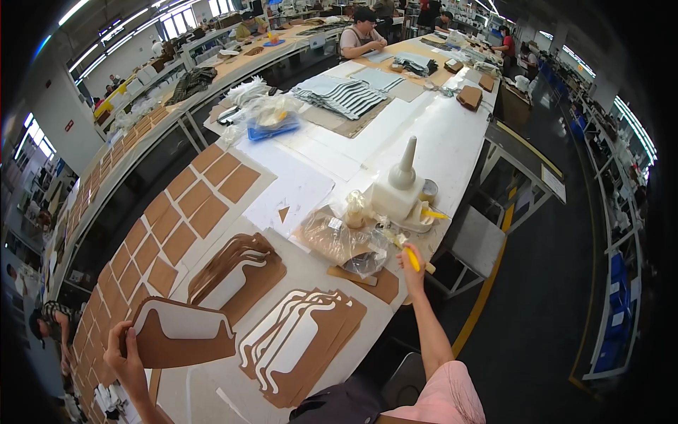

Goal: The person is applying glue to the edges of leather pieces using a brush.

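My left hand (125, 350) grips the left edge of a brown leather-like panel (185, 350) with a white shaped piece on its upper part, raised over the table. My right hand (415, 271) holds a yellow-handled brush (412, 259) at the table's right edge; the brush's far end is hard to make out beside the glue containers. Before me lies a fanned stack of brown panels with white pieces (312, 344). Behind the raised panel sits another stack (243, 281), with thin brown layers on top. A brown piece (384, 287) and a wooden strip (352, 276) lie near my right hand.
A white bottle with a long nozzle (400, 191), a small jar (428, 190) and a crumpled plastic bag (339, 233) stand or lie ahead. Rows of brown squares (196, 199) cover the left side. A blue tray (273, 130) sits farther off. Stool (471, 241) at right; co-workers at the tables.
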Demonstrator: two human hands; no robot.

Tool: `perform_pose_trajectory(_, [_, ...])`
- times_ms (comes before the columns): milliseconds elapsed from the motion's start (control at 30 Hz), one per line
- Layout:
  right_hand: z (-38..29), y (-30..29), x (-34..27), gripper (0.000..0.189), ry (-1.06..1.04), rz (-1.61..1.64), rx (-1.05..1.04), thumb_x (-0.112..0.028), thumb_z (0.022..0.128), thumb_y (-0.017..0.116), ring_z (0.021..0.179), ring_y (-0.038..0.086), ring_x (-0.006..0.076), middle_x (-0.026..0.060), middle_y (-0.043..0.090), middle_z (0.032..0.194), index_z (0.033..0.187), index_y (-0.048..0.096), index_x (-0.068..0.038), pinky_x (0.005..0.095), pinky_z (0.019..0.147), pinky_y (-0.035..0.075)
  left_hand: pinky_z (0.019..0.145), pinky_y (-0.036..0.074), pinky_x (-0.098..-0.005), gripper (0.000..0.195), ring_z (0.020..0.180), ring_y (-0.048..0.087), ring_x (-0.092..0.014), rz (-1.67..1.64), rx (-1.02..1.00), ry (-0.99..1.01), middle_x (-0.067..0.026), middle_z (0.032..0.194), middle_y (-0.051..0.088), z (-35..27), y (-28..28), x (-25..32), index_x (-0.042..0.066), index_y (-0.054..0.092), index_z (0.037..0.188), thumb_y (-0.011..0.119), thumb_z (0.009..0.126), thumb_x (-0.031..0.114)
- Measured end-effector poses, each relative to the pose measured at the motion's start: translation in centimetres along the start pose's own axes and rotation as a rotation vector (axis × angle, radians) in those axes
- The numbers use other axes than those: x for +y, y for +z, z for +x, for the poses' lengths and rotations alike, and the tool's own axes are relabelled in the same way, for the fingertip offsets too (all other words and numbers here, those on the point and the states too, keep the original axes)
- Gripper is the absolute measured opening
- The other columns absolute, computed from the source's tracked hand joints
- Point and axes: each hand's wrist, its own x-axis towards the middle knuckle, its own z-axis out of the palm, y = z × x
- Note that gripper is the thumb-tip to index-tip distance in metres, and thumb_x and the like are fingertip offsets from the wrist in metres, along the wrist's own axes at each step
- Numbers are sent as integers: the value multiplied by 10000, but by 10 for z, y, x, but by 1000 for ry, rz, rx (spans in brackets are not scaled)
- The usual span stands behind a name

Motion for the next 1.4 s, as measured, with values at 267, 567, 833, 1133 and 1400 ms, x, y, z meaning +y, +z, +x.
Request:
perform_pose_trajectory(267, [-242,167,-40,204,-26,274,-581,-162,1020,594,928,647,122,88,691,1044,1192,563,-56,262,805,536,745,436,-208,117,817,550,-68,-138,101,47,-12,893,631,-53,-101,-17,-17,651,1059,604,1003,74])
perform_pose_trajectory(567, [-442,275,-153,301,222,615,-978,-84,912,738,922,574,85,13,599,995,1045,469,-104,257,817,491,901,428,-244,183,991,562,-101,-167,224,-6,-33,1065,633,-122,-262,-126,7,635,1106,563,1037,161])
perform_pose_trajectory(833, [-533,287,-144,282,123,538,-883,-44,906,734,922,556,95,18,577,990,1013,480,-103,236,828,476,891,457,-261,260,1008,593,-126,-69,294,-240,-53,1088,644,-222,-319,-275,1,633,1170,568,1041,218])
perform_pose_trajectory(1133, [-557,281,-89,144,-45,-104,-790,-52,903,651,696,565,139,39,569,760,951,516,-67,310,656,464,806,506,-253,266,902,636,-128,-505,-22,-841,-80,1022,680,-432,-224,-434,-51,623,1195,636,976,99])
perform_pose_trajectory(1400, [-557,305,-47,143,-415,-317,-944,63,836,590,650,585,301,144,574,735,923,548,-43,390,601,448,840,499,-242,253,931,661,-120,-690,141,-1175,-84,1024,716,-537,-128,-443,-65,652,1126,699,941,100])
